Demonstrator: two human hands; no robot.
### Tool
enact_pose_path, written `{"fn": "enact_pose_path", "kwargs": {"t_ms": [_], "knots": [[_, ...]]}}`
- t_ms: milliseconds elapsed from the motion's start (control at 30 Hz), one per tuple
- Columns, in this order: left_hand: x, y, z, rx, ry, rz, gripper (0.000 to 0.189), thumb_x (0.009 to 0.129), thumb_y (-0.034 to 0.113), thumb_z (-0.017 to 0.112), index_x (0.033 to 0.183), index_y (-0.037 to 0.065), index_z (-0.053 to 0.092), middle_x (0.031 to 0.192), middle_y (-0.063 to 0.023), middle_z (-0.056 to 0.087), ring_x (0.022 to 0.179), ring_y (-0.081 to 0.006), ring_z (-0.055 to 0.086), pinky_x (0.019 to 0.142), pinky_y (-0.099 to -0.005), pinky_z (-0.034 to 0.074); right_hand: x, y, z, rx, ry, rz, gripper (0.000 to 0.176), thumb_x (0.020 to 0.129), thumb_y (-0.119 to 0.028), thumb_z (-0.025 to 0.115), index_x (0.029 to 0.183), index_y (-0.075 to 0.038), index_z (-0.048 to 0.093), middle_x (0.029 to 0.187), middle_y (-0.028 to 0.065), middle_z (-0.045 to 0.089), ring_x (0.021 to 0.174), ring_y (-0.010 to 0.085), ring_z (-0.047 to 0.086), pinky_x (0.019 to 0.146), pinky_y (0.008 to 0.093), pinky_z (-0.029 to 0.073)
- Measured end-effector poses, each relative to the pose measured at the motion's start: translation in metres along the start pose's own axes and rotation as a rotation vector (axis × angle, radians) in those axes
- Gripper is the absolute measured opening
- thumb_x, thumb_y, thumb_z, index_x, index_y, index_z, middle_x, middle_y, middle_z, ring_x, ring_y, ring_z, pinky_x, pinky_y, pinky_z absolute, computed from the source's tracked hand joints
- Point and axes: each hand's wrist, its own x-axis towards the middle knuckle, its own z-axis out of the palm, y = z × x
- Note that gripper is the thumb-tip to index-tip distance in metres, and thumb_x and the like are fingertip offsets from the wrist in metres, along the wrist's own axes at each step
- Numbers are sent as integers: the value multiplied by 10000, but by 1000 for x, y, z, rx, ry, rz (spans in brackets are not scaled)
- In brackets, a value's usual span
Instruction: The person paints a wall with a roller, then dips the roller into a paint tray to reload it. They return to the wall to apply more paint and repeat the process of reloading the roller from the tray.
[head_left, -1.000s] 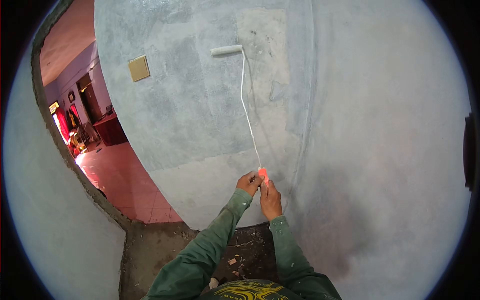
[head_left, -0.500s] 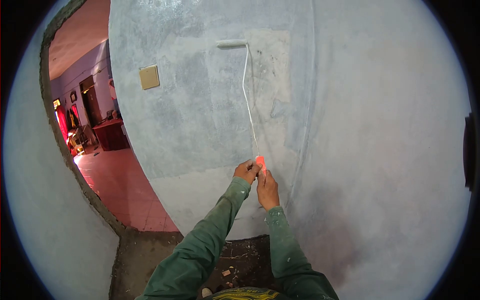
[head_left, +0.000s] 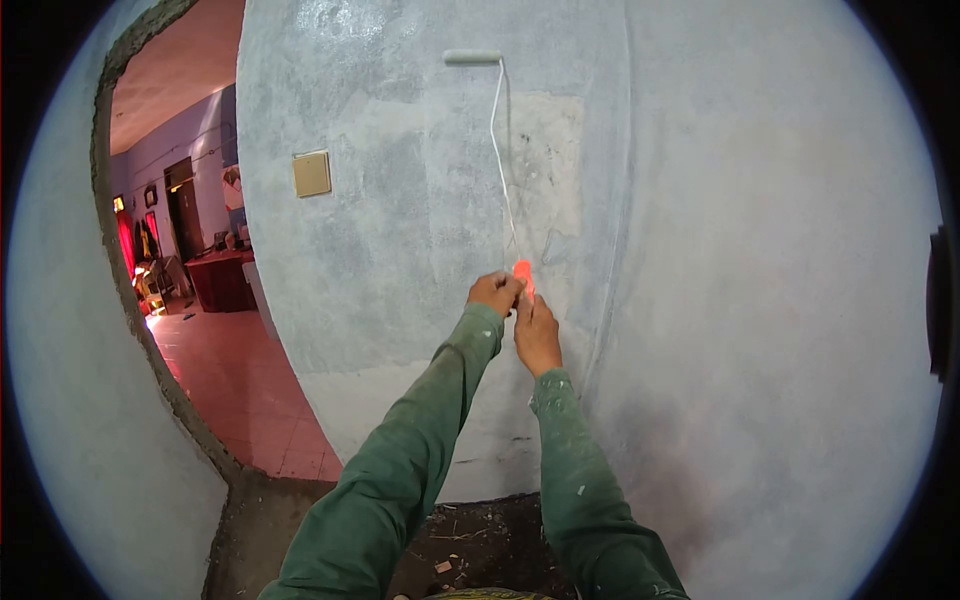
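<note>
A paint roller (head_left: 473, 57) with a white sleeve lies against the upper part of the grey-white wall (head_left: 400, 230). Its long white wire frame runs down to an orange-red handle (head_left: 523, 270). My left hand (head_left: 495, 292) is closed around the upper part of that handle. Just below and to the right, my right hand (head_left: 539, 335) grips the handle's lower end. Both arms reach up in green sleeves spotted with paint. Right of the wire frame, a paler, stained patch (head_left: 545, 150) shows on the wall.
A beige switch plate (head_left: 311, 174) sits on the wall at left. Beyond it, a doorway with a rough edge (head_left: 150, 340) opens onto a room with a red-draped table (head_left: 220, 280). Debris lies on the dark floor (head_left: 470, 550). The wall's inner corner runs down right of the roller.
The roller has moved up the wall, and both hands have risen with it, still on the handle. The view has shifted slightly.
</note>
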Motion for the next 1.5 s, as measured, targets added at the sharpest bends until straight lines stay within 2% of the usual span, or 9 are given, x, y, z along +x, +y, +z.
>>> {"fn": "enact_pose_path", "kwargs": {"t_ms": [367, 500, 833, 933, 1000, 1133, 1333, 1400, 1500], "knots": [[43, 80, -2, -42, 149, 142, 258, 847, 270, 599, 797, 18, 622, 715, -69, 602, 609, -160, 583, 551, -309, 500, 67, -71, -15, -9, 16, 38, 441, 954, -359, 390, 934, 47, 559, 937, 307, 616, 931, 477, 574, 784, 501, 455], [25, 49, 4, -34, 103, 116, 259, 852, 270, 599, 792, 19, 616, 713, -61, 593, 614, -159, 580, 556, -305, 503, 44, -35, -10, 6, 15, -44, 511, 960, -420, 327, 969, 32, 566, 939, 264, 623, 868, 422, 595, 772, 458, 453], [-70, -70, 17, -122, -66, -47, 254, 899, 262, 570, 821, 23, 610, 744, -32, 597, 672, -120, 583, 612, -271, 506, -77, 42, -3, -25, -26, 62, 404, 969, -340, 387, 964, 38, 530, 914, 276, 606, 902, 477, 552, 763, 484, 443], [-99, -83, 20, -93, -68, -52, 254, 900, 259, 571, 829, 21, 620, 759, -30, 612, 702, -109, 582, 644, -273, 501, -102, 52, -7, -55, -22, 36, 365, 969, -334, 414, 1003, 14, 517, 805, 223, 613, 743, 382, 606, 642, 424, 468], [-114, -93, 21, -80, -66, -43, 258, 899, 262, 574, 830, 19, 624, 767, -29, 619, 717, -105, 580, 661, -276, 499, -120, 44, -18, 80, -186, 366, 336, 971, -337, 426, 1073, -23, 493, 701, 120, 569, 590, 205, 569, 518, 321, 444], [-131, -113, 26, -34, -74, -60, 299, 883, 290, 585, 889, -2, 651, 772, -89, 667, 728, -138, 614, 691, -288, 471, -155, 54, -26, 221, -154, 213, 358, 972, -336, 432, 1199, -59, 454, 671, 42, 510, 548, 84, 499, 450, 238, 384], [-113, -81, 23, -54, -53, -52, 308, 884, 295, 577, 914, -1, 657, 795, -62, 663, 746, -132, 614, 685, -280, 482, -132, 30, -28, 29, -82, -86, 467, 990, -275, 387, 1409, -82, 318, 970, 146, 624, 716, 213, 612, 672, 337, 500], [-96, -59, 18, -90, -51, -44, 314, 888, 298, 570, 950, 1, 654, 828, -51, 657, 776, -138, 622, 692, -286, 498, -111, 12, -27, -25, 0, -287, 457, 998, -246, 361, 1426, -100, 298, 1167, 189, 595, 934, 303, 639, 840, 377, 483], [-64, -29, 11, -129, -46, 7, 330, 895, 308, 556, 939, -5, 649, 839, -76, 655, 779, -155, 628, 684, -293, 511, -83, -20, -31, -6, -45, -248, 451, 999, -239, 356, 1432, -129, 292, 1214, 214, 572, 1042, 345, 612, 881, 391, 472]]}}
